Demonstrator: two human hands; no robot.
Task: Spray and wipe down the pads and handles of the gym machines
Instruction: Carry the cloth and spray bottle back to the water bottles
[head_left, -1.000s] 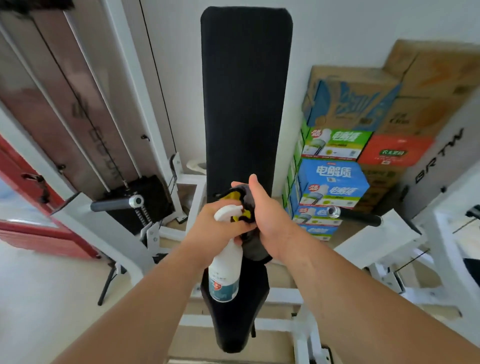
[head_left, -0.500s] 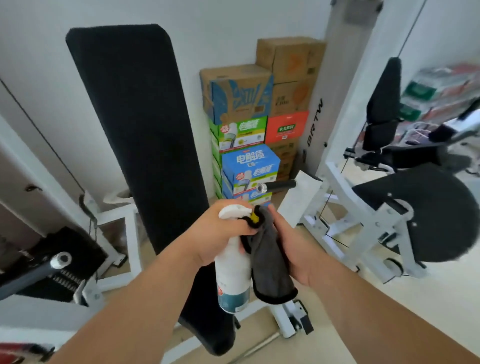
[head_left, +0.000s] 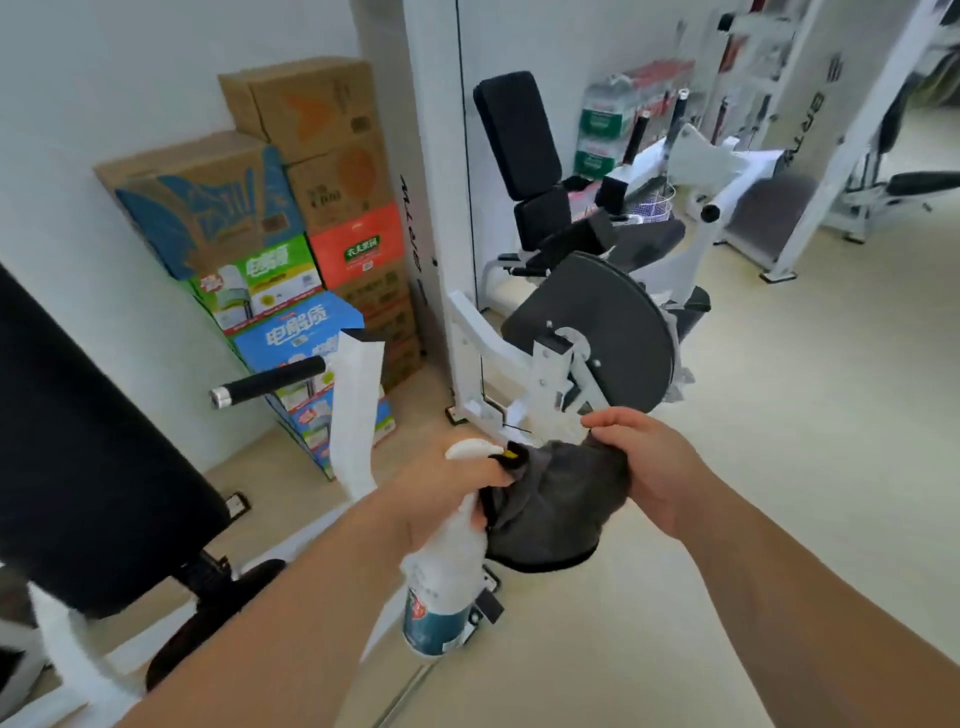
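A white plastic spray bottle (head_left: 441, 582) with a teal label hangs tilted, nozzle uppermost, in the left grip (head_left: 441, 488), touching a crumpled dark grey cloth (head_left: 550, 514) pinched by the right grip (head_left: 649, 467), while a long black upholstered pad (head_left: 88, 457) leans at far left near a black bar handle (head_left: 270, 382) with a silver end cap.

Partly unseen
Left hand (head_left: 441, 493) covers the neck of the spray bottle (head_left: 445, 577); pad (head_left: 88, 457) at 9 o'clock runs off-frame.

Floor (head_left: 779, 467) w/ boxes (head_left: 311, 234), gym machine (head_left: 587, 332)
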